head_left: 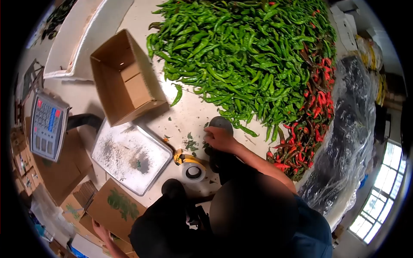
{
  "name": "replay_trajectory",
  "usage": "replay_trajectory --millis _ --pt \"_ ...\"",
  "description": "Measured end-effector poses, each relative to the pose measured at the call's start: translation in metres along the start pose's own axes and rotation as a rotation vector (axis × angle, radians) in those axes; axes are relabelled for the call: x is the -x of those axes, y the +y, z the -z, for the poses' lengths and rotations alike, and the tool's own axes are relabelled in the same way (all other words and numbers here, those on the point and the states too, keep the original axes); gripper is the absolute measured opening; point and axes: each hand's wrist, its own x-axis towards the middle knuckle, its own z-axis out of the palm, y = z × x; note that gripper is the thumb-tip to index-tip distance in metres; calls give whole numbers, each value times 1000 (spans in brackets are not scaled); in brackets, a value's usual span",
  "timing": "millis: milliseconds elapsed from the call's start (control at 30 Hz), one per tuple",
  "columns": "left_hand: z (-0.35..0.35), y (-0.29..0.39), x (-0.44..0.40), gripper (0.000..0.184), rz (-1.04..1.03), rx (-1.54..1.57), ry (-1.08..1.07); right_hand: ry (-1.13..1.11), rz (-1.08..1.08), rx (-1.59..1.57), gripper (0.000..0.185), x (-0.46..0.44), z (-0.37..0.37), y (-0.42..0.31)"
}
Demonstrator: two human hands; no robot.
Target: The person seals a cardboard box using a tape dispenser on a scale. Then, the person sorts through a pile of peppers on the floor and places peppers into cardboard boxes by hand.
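At the lower left, my left hand [102,232] grips the edge of a cardboard box [114,202] with a green leaf print on its side. The box is partly hidden by my dark clothing. My right hand [220,139] is near the middle, over my dark-clad leg and shoe, its fingers curled in with nothing visible in them. Close to it are leaf scraps [190,142] and a yellow-handled tape dispenser [183,159] with a roll of tape [193,173]. Beyond it spreads a large heap of green chili peppers [241,60].
Red chilies [316,103] line the heap's right side, beside clear plastic sheeting [335,146]. An open cardboard box [129,81] stands by a dusty metal scale platform [129,155] with its keypad display [48,122]. A white foam bin [77,43] stands at upper left.
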Motion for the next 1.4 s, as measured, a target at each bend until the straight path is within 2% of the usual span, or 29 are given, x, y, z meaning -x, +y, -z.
replay_trajectory --millis 67,100,133,167,233,300,367,400,433,467,500,533,567,600,667,733,767,867,933,1033,1133,1200,1267,1300,1367,1400 --pt "45 -59 -38 43 185 -101 141 45 -32 -11 34 0 11 2" --pt "47 -41 -38 42 73 -237 282 59 -51 12 35 -2 17 5" --pt "46 8 -23 41 -43 -370 424 74 -68 35 36 -6 24 9" --pt "37 64 -5 40 -162 -498 565 183 41 188 39 -11 30 17" --pt "-21 194 37 36 -329 -261 554 335 36 31 34 -19 39 31" --pt "-58 259 46 30 -489 -143 320 432 -92 -173 47 -22 57 16" --pt "-131 339 80 29 -502 68 -123 532 -60 -129 57 -31 75 12" --pt "-164 369 88 33 -638 5 -435 587 -47 -109 62 -36 83 15" --pt "-202 389 98 43 -680 -23 -657 657 -6 -70 67 -42 90 20" --pt "-240 431 117 44 -760 -204 -860 696 -12 -105 68 -48 98 22" --pt "-280 449 124 46 -941 -282 -955 733 -16 -140 69 -53 110 18" --pt "-322 454 120 52 -997 -333 -1073 768 -20 -175 71 -57 123 14" --pt "-362 460 119 57 -990 -366 -1076 704 -128 -303 74 -57 143 1" --pt "-402 467 116 62 -982 -395 -1072 761 -107 -177 77 -64 158 -1" --pt "-476 477 102 73 -993 -415 -967 837 -19 -13 78 -75 192 -27" --pt "-527 503 89 80 -1042 -252 -817 822 125 168 79 -101 228 -26" --pt "-548 516 85 81 -1004 -231 -729 878 265 319 79 -118 243 -27" --pt "-584 554 74 80 -936 -84 -579 842 397 480 77 -165 289 -43" --pt "-595 566 68 86 -953 -216 -521 652 256 516 77 -188 314 -58" --pt "-605 572 65 93 -940 -402 -487 427 -113 711 90 -225 324 -62" --pt "-602 564 64 88 -874 -260 -454 488 -115 723 95 -223 318 -56" --pt "-595 552 67 86 -764 -107 -406 566 114 636 94 -219 322 -27" --pt "-619 512 45 81 -594 63 -409 556 100 505 96 -216 332 -17" --pt "-612 515 52 79 -380 186 -504 536 97 491 96 -217 337 -16" --pt "-595 528 69 76 61 423 -672 479 -46 555 94 -224 329 -30" --pt "-597 529 66 76 127 507 -700 451 -117 587 94 -229 323 -43"
